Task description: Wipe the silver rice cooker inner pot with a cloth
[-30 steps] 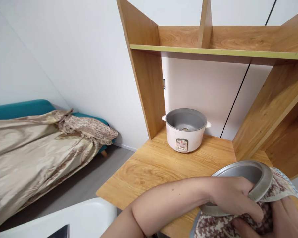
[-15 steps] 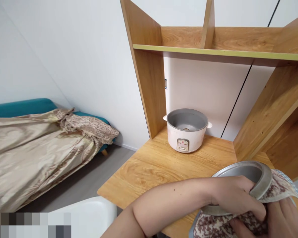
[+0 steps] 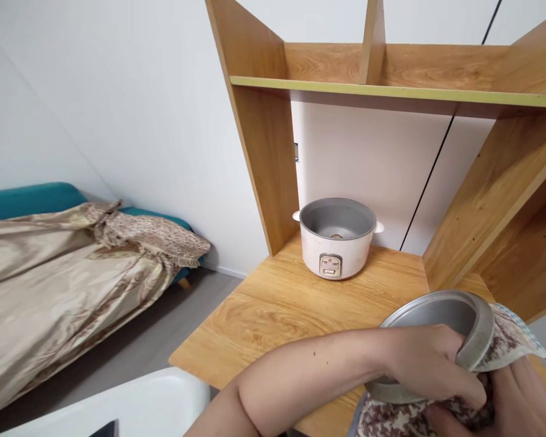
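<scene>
A grey metal inner pot (image 3: 481, 340) is tilted at the lower right, over the wooden desk. My left hand (image 3: 441, 367) reaches across it, with its fingers closed over the rim. A brown-and-white patterned cloth (image 3: 391, 416) wraps the pot's outside, and one corner sticks out to the right. At the far lower right my right hand (image 3: 521, 394) grips the cloth against the pot; some of its fingers are hidden. Farther back, a white rice cooker body (image 3: 312, 249) stands on the desk without a lid, its grey inside showing.
The wooden desk (image 3: 255, 309) carries an upright shelf unit (image 3: 264, 152) that frames the cooker. A white rounded seat or surface (image 3: 164, 394) with a dark flat object (image 3: 105, 430) is at the lower left. Beyond it is a teal sofa (image 3: 31, 197) under a beige cover (image 3: 73, 273).
The view has shifted slightly, so the desk, shelf and cooker sit a little farther left. Both hands keep their hold on the pot and cloth, with little visible movement.
</scene>
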Demonstrator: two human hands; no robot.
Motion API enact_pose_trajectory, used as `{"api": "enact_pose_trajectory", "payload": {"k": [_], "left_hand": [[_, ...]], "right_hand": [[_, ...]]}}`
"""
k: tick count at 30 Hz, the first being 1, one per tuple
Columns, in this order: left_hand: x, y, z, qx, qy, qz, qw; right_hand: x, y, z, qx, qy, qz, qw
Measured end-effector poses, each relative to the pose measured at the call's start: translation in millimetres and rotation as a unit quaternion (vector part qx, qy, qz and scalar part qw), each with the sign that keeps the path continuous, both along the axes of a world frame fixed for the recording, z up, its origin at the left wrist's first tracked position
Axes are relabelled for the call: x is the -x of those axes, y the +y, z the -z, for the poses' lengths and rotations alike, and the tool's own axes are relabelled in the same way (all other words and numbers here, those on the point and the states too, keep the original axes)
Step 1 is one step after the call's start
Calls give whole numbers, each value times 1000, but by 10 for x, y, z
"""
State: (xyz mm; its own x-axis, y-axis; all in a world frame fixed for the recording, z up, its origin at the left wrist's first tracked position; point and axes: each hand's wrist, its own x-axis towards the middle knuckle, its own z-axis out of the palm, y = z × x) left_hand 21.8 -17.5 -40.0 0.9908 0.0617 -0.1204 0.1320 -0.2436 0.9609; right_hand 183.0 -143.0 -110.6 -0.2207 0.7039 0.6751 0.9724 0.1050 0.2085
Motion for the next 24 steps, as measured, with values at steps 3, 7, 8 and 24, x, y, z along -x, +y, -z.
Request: {"api": "enact_pose_trajectory", "payload": {"k": [3, 7, 8, 24], "left_hand": [[3, -46, -61, -33, 36, 14, 999], [8, -72, -76, -43, 40, 17, 998], [9, -70, -71, -40, 32, 14, 999], [1, 38, 17, -23, 11, -27, 999]], "right_hand": [[52, -48, -88, 15, 93, 10, 995], [188, -55, -162, 23, 127, 5, 992], [217, -46, -161, 21, 123, 10, 992], [185, 3, 4, -48, -63, 35, 996]]}}
